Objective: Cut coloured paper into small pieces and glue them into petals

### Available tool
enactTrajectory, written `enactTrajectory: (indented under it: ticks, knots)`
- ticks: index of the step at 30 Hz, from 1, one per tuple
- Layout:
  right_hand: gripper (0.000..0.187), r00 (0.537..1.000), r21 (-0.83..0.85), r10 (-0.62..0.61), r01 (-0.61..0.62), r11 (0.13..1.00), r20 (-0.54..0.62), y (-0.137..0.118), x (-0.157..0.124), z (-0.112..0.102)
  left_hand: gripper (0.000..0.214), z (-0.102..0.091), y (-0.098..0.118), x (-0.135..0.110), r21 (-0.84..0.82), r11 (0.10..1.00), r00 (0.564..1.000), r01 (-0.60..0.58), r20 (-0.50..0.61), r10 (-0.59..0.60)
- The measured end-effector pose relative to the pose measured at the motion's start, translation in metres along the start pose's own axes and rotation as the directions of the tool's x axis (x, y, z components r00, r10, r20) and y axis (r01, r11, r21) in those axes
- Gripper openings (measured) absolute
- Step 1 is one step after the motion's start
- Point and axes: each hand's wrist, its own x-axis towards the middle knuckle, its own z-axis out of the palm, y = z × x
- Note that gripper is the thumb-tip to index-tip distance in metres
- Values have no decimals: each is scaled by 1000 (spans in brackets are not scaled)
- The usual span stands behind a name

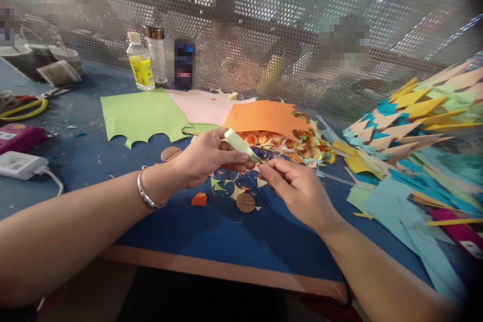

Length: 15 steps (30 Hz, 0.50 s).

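A pale green strip of paper [240, 145], curled at its upper end, is held above the blue table by both hands. My left hand [211, 156] is closed on it, thumb along its lower side. The fingertips of my right hand [292, 186] pinch close to the strip's lower right end; whether a small tool is also in them I cannot make out. Under the hands lie paper scraps [237, 191], a round wood-grain disc [246, 202] and a small orange paper piece [199, 199].
Behind the hands lie a green sheet [147, 115], a pink sheet [204, 105] and an orange sheet [264, 116] beside a heap of curled paper pieces [302, 148]. Bottles [141, 68] stand at the back. Yellow-handled scissors [28, 109] lie left, layered folded paper [411, 110] right.
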Motion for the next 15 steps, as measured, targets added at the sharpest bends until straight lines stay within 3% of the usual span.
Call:
enactTrajectory:
  ticks: [15]
  knots:
    - [38,1000,11,3,-3,1000,21,0,1,0,24,4,2,-1,22,999,997,-30,-66,32]
